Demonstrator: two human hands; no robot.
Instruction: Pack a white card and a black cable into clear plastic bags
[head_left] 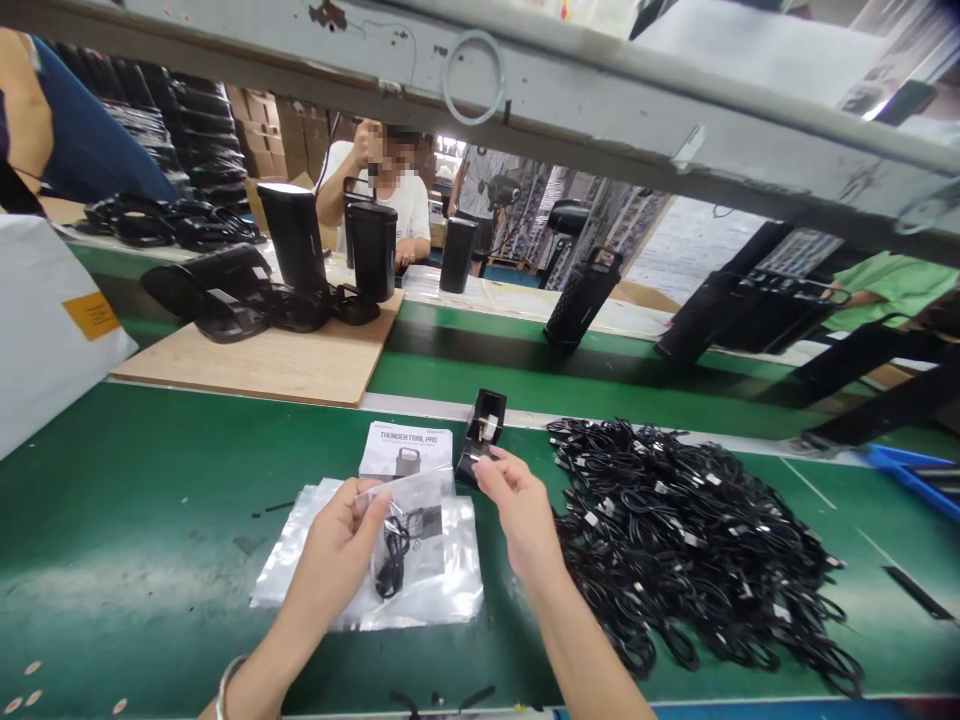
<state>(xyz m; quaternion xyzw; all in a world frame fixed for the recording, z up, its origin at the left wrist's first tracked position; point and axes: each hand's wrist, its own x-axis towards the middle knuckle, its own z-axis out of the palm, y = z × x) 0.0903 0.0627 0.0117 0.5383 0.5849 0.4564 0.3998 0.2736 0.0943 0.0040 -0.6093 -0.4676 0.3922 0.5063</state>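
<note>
A clear plastic bag [420, 490] with a coiled black cable [391, 560] inside is pinched at its upper left edge by my left hand [341, 535]. Under it lie a stack of flat clear bags [461, 560] and a printed manual [382, 440] reading "THUNDERTRAIL PRO". My right hand [521, 505] is at the near end of a black tape dispenser [484, 415], thumb and forefinger closed on what looks like the tape's end. The clear tape itself is hard to make out. Right of that hand spreads a large heap of black cables [682, 530] with pale connectors.
Black speakers [292, 240] and black straps stand on a wooden board [322, 365] at back left. More speakers [581, 305] stand across the green bench [150, 500]. Overhead runs a grey beam [600, 100]. A blue tray [915, 475] is at right. A co-worker [416, 210] sits opposite.
</note>
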